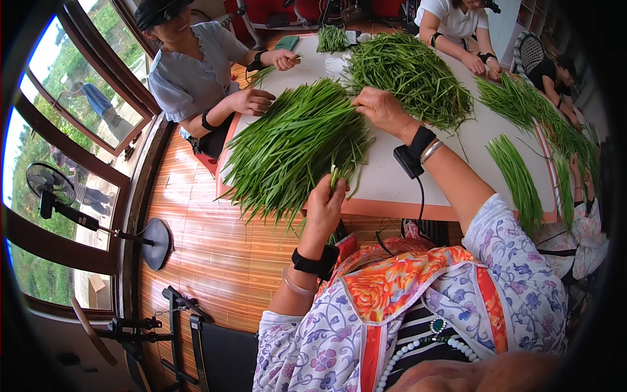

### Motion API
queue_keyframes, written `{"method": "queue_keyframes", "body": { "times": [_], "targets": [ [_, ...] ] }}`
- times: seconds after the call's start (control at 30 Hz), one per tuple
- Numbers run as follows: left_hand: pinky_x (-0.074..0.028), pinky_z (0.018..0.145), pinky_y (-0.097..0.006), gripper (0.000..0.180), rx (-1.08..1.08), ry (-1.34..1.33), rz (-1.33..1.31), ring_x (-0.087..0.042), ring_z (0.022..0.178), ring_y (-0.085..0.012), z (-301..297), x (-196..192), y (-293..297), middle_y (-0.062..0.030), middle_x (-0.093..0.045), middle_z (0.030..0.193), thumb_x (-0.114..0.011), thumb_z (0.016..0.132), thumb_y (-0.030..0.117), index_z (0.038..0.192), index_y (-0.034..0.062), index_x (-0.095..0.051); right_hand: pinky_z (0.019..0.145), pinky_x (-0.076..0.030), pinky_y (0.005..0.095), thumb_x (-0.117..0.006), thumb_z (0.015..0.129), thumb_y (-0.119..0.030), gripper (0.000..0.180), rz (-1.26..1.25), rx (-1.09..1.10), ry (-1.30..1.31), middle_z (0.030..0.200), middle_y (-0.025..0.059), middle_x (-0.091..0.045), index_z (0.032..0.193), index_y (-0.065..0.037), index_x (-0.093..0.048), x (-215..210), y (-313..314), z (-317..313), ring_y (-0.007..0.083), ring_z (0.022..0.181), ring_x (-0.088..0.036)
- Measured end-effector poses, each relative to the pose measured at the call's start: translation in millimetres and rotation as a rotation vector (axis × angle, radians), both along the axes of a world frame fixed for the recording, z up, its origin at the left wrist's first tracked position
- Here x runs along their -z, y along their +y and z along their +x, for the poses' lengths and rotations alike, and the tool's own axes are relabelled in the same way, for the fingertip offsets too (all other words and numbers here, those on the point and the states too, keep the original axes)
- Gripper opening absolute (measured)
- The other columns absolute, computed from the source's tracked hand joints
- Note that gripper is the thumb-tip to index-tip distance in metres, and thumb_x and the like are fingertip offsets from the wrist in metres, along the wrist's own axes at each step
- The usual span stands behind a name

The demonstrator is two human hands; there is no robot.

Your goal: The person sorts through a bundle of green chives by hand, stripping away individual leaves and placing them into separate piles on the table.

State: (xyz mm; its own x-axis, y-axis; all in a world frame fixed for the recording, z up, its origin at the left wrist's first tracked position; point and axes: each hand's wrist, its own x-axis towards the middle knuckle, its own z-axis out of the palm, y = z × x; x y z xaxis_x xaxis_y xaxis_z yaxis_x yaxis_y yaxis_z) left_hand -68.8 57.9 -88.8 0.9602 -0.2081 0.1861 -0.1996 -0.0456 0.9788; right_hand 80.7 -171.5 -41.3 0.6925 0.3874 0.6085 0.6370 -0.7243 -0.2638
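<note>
Green heap of garlic chives (pixel 294 147), long flat blades, lies on the near left part of a white-topped table (pixel 483 160) with an orange border. Blade tips spill past the table's edge toward the lower left.

Left hand (pixel 324 204): closed around a small bunch of stems (pixel 334 174), pale cut ends upward, just beside the heap's near right side. Black strap (pixel 317 262) on that wrist, pale bangle (pixel 295 282) behind it.

Right hand (pixel 384 112): fingers bent, tips at the heap's upper right edge (cannot tell whether a blade is pinched between them). Its wrist carries a black band (pixel 421 141), a small black box (pixel 409 161) with a cable hanging from it, and a silver bangle (pixel 432 152).

Beyond the right hand, a second, tangled mound of chives (pixel 415 78); past that, near the far edge, a small stack of chives (pixel 332 39). At right, a flat, aligned bundle of chives (pixel 516 179) rests near the border, well apart from the heap.

Co-worker in a pale blouse (pixel 196 75), far left side: one hand holds a few stems, the other is near the heap. Another, in a white top (pixel 457 23), has both hands over more chives (pixel 508 101).

Left of the table: striped wooden floor (pixel 179 202), black pedestal fan (pixel 155 244) by the windows.
</note>
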Motion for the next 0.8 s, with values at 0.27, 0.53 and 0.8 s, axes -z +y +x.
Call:
{"method": "queue_keyframes", "body": {
  "times": [0.27,0.53,0.8],
  "targets": [
    [-0.042,0.06,-0.03,0.023,-0.01,0.013,0.137,-0.049,0.065,-0.0131,4.1,13.2,-8.6,-0.0079,-0.057,0.07,-0.065,0.094,0.02,0.091,-0.0024,-0.058,0.058,-0.05,0.0286,-0.064,0.088,-0.007,0.008,0.412,-0.035,0.164,0.075,0.008,-0.067,0.093,-0.001,-0.067,9.4,-15.7,-22.8,0.0154,0.062,-0.063],
    [-0.043,0.061,-0.03,0.013,-0.036,-0.076,-0.039,-0.049,0.066,-0.013,-11.9,-23.4,-17.9,-0.007,-0.058,0.071,-0.063,0.094,0.01,0.091,-0.0014,-0.058,0.047,-0.038,0.0178,-0.061,0.097,-0.016,0.012,1.007,-0.03,0.505,0.068,-0.003,-0.059,0.093,-0.005,-0.064,-3.2,-57.6,-54.3,0.0007,0.054,-0.046],
    [-0.047,0.064,-0.04,0.015,-0.153,-0.454,0.391,-0.06,0.074,-0.0382,-15.5,-49.9,-20.8,-0.0185,-0.061,0.082,-0.059,0.082,-0.006,0.095,0.0003,-0.056,0.064,-0.049,0.0331,-0.071,0.084,-0.008,0.008,0.142,-0.544,0.406,0.077,0.0097,-0.064,0.088,-0.003,-0.066,-10.4,2.1,-116.9,0.0248,0.07,-0.062]
  ]
}}
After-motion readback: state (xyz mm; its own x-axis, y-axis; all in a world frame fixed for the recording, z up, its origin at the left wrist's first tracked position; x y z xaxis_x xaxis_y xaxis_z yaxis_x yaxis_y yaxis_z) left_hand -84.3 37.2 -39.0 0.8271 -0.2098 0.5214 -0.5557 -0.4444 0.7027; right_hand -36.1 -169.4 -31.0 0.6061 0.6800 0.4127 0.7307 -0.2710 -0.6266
